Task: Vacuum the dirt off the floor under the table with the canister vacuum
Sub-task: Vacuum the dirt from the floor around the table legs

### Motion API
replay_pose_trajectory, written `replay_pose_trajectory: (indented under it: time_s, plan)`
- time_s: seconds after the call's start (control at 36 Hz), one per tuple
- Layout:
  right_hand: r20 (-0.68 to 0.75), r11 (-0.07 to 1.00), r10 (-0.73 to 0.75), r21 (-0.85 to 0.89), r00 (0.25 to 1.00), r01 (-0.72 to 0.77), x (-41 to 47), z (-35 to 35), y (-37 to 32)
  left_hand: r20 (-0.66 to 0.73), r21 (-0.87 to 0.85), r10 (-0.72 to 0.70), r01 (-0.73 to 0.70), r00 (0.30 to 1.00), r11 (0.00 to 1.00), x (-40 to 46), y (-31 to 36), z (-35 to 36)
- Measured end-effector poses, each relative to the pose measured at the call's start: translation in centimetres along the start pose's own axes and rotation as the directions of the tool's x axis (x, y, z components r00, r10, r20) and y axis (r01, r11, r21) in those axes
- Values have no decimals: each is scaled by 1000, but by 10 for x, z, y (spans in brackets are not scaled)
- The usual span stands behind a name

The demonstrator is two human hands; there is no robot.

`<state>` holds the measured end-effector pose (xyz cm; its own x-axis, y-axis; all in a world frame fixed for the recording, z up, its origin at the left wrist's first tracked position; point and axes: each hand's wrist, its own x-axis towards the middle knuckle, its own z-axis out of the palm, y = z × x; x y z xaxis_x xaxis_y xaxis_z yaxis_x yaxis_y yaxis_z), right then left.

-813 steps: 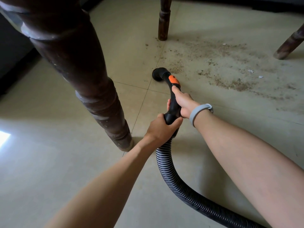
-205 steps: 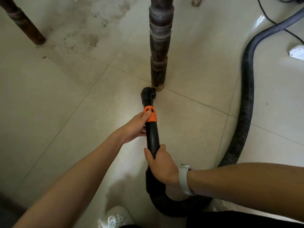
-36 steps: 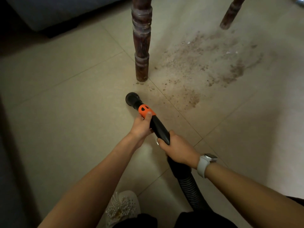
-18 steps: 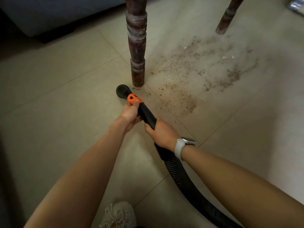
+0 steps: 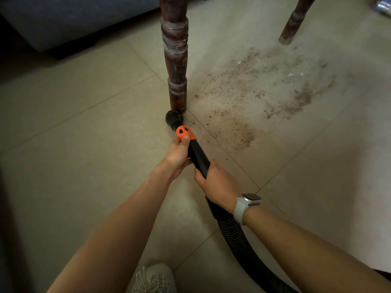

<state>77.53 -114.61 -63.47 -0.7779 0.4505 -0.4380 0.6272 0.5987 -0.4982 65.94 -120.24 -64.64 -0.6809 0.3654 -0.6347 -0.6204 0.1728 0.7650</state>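
Observation:
I hold a black vacuum wand (image 5: 197, 157) with an orange collar (image 5: 185, 132). My left hand (image 5: 178, 154) grips it just behind the collar, thumb on the orange part. My right hand (image 5: 216, 183), with a white watch at the wrist, grips the wand lower down, where the ribbed black hose (image 5: 237, 237) begins. The round nozzle mouth (image 5: 174, 117) rests on the tile right at the foot of a dark turned table leg (image 5: 176, 66). Brown dirt (image 5: 249, 98) is scattered over the tiles to the right of that leg.
A second table leg (image 5: 293, 24) stands at the back right. A dark sofa base (image 5: 69, 24) fills the upper left. A shiny object (image 5: 384, 8) lies at the top right edge. My white shoe (image 5: 153, 279) shows at the bottom.
The nozzle has moved forward and rightward, from left of the leg's foot to right against it. Both hands moved along with the wand.

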Motion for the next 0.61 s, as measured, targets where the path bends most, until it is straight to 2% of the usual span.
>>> replay_pose_trajectory:
  time_s: [0.25,0.44,0.61]
  plan:
    - [12,999,15,29,1000,-15,-24,-1,13,67,25,-25,23,997,999,-12,-13,9]
    - [118,974,-5,226,993,-22,-11,-3,10,46,154,-19,12,999,988,-7,-9,6]
    - [107,956,0,293,994,-32,1,-4,4,29,187,-44,38,999,982,1,4,6]
